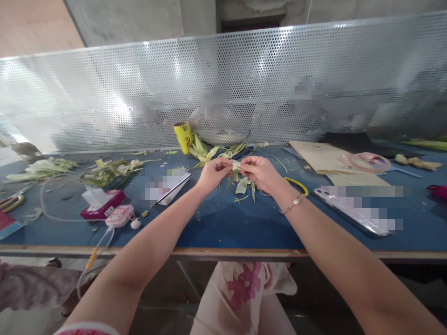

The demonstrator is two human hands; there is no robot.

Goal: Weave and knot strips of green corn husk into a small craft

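Both my hands meet above the blue table, pinching a small bundle of pale green leaf strips. My left hand is closed on the bundle's left end. My right hand is closed on its right side, and a thin bracelet shows on that wrist. Loose strip ends hang down from the bundle toward the table. More long leaves lie just behind my hands.
A yellow can stands behind the leaves by the perforated metal screen. Leaf piles lie at the left, beside a charger on a pink box. Yellow-handled scissors, a phone, cardboard and a pink cable coil sit at the right.
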